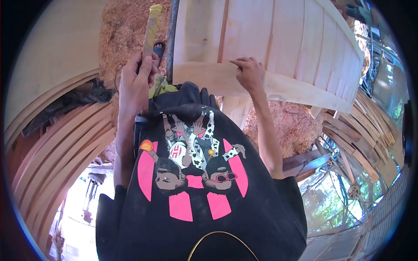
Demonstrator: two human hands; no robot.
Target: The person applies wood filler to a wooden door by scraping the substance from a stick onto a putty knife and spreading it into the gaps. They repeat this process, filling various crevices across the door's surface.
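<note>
In the head view, my left hand (138, 74) is wrapped round a flat wooden stick (152, 30), held upright, its upper part coated or wrapped in something yellow. My right hand (251, 75) is closed in a pinch over the near edge board (204, 71) of a pale slatted wooden panel (250, 30). From its fingertips pokes a short pencil-like stick (232, 61), its point at the seam between the edge board and the slats. Most of that small stick is hidden by my fingers.
Wood shavings (119, 39) cover the ground. Long curved boards (65, 148) are stacked at the left, below a large pale sheet (56, 48). More strips of wood (370, 126) lie at the right. A dark upright bar (171, 41) stands along the panel's left edge.
</note>
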